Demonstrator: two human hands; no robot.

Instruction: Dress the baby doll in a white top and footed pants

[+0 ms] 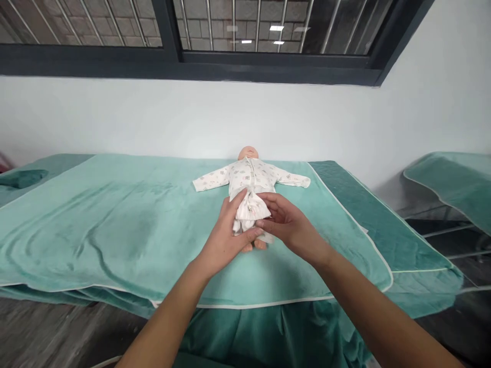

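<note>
A baby doll lies on its back on a teal towel, head toward the wall, arms spread. It wears a white printed romper. My left hand grips the bunched white cloth at the doll's legs from the left, thumb under it. My right hand pinches the same cloth from the right with its fingers curled round it. The doll's bare feet show just below my hands.
The towel covers a table draped in darker teal fabric that stands against a white wall under a dark-framed window. A folded teal cloth lies far left. Another teal-covered table stands at right.
</note>
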